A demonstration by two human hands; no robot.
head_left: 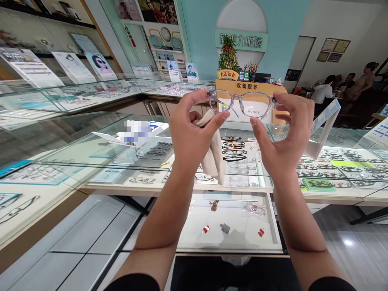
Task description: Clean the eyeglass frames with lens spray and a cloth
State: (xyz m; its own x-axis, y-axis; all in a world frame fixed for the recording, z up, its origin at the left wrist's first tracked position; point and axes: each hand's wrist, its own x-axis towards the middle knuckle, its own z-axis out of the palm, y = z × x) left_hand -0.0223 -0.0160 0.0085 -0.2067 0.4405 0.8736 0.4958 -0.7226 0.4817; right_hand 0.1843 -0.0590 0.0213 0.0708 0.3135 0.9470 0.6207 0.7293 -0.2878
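I hold a pair of clear-framed glasses (242, 103) up at chest height over a glass display counter (91, 139). My left hand (190, 129) pinches the left end of the frame between thumb and forefinger, and a beige cleaning cloth (212, 151) hangs from its palm. My right hand (285, 129) pinches the right end of the frame, the other fingers curled loosely. The lenses face away from me and a small tag shows on one lens.
Rows of dark spectacle frames (234, 148) lie inside the counter below. An open drawer (233, 226) underneath holds small packets. A tilted mirror stand (324, 125) is on the counter at right. A wooden cashier desk (247, 87) and seated people (323, 93) are beyond.
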